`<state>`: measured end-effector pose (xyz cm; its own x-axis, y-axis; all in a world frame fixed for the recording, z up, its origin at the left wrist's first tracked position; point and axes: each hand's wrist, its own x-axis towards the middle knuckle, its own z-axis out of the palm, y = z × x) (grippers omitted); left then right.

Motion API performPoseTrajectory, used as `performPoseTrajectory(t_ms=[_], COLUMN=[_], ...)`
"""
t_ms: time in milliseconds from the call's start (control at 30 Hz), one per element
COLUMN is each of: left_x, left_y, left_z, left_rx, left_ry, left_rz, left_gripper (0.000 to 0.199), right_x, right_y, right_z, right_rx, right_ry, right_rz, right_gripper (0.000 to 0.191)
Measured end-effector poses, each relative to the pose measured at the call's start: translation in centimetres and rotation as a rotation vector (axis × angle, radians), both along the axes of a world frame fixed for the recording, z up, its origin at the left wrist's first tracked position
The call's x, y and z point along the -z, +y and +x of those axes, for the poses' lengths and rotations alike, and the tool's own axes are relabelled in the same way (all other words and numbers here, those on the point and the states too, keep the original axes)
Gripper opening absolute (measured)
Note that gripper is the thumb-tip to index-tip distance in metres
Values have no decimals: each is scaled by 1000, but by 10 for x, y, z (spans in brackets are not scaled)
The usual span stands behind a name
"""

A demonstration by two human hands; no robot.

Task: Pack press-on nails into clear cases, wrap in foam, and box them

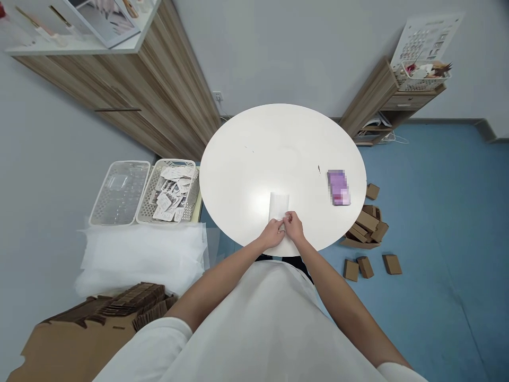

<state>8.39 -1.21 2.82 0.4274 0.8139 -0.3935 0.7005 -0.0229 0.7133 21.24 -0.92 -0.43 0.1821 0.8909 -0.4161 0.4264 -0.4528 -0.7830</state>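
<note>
A small folded piece of thin white sheet (279, 202), perhaps packing foam, lies near the front edge of the round white table (278, 138). My left hand (273, 233) is closed at its lower end, fingers pinching the sheet. Right beside it, my right hand (294, 226) pinches the sheet's right edge, thumb and fingertips together. The two hands' fingertips nearly touch. Whether anything is wrapped inside the sheet cannot be made out.
A blurred purple item (339, 188) lies on the table's right. To the left are a basket of printed cards (169, 193), a bin of clear pieces (120, 192), stacked white foam sheets (139, 254) and flat cardboard (83, 339). Small brown boxes (368, 223) are on the floor at right.
</note>
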Motion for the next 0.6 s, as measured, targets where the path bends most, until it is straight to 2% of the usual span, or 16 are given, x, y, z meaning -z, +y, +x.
performPoseTrajectory(t_ms=[67, 167, 267, 367, 433, 500, 567, 600], left_x=[-3, -3, 5, 14, 18, 20, 20, 20], left_y=[-1, 3, 12, 16, 17, 18, 20, 22], left_z=[-6, -16, -23, -26, -28, -30, -32, -32], left_rx=[-2, 22, 165, 256, 265, 273, 304, 323], left_ry=[11, 98, 187, 224, 229, 218, 194, 184], left_rz=[18, 195, 384, 458, 482, 483, 457, 439], left_gripper=[33, 35, 34, 34, 35, 37, 44, 48], right_x=[2, 4, 4, 0, -5, -9, -13, -14], right_y=[1, 2, 1, -8, -16, -22, -22, -20], right_z=[-3, -3, -2, 3, 8, 12, 15, 15], right_rx=[-5, -30, -57, -90, -213, -454, -687, -760], right_ry=[-76, -115, -136, -283, -429, -521, -562, -587], right_rz=[11, 24, 32, 136, 270, 371, 377, 350], right_gripper=[29, 28, 34, 41, 40, 42, 51, 55])
